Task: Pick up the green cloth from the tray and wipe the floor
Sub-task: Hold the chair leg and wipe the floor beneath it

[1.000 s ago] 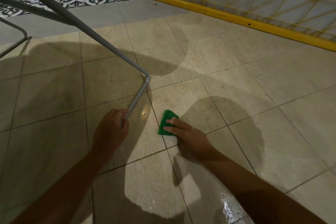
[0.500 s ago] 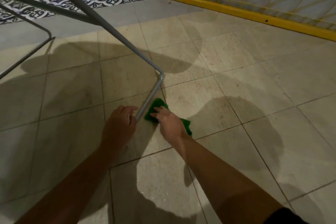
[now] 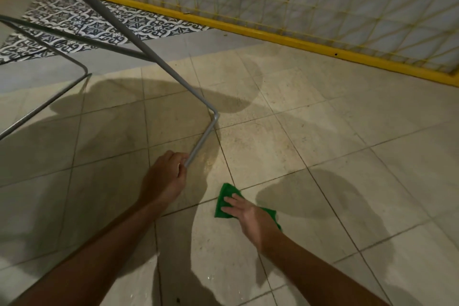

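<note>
Left hand [image 3: 164, 179] is gripping the metal bar [image 3: 198, 146], right hand [image 3: 248, 213] is pressing flat, fingers spread, on the green cloth [image 3: 224, 202] on the floor [image 3: 323, 144]. Pickup's done, I'd say; wiping is underway.

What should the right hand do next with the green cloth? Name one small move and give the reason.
Probably slide the green cloth forward along the floor, toward the bent metal frame. The right hand already lies flat on the cloth, pressing it to the tile, and the left hand grips the frame's end, so the tiles beside the frame look reachable for the next stroke.
</note>
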### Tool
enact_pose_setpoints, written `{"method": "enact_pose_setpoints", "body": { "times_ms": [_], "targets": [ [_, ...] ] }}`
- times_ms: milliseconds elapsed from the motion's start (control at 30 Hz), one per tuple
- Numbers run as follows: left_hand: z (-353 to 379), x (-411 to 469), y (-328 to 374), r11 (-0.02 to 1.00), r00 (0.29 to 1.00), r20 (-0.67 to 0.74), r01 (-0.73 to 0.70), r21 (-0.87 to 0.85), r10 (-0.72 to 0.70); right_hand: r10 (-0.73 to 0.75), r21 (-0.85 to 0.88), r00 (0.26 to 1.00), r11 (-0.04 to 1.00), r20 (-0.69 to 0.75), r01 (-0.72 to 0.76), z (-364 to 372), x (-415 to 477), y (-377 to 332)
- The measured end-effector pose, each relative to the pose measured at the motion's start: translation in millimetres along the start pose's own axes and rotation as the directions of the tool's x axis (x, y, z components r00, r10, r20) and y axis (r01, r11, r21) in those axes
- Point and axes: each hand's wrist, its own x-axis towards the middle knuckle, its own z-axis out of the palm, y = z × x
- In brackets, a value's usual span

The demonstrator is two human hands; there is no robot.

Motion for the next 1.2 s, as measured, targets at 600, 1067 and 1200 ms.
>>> {"method": "enact_pose_setpoints", "body": {
  "times_ms": [600,1067,1200],
  "targets": [
    [-94.0,-88.8,127.1,0.973,0.986,0.154,0.095,-0.211,-0.063,0.47,0.321,0.836,0.868,-0.284,-0.379,-133.2,-117.0,-58.7],
    [-371.8,-135.0,274.7,0.974,0.984,0.078,0.172,-0.148,-0.162,0.583,0.54,0.801,0.722,-0.138,-0.433,-378.2,-181.9,-312.7],
    [-448.0,-135.2,268.4,0.969,0.973,-0.076,0.205,-0.137,-0.216,0.514,0.528,0.853,0.751,-0.089,-0.397,-416.0,-165.8,-382.0]
  ]
}}
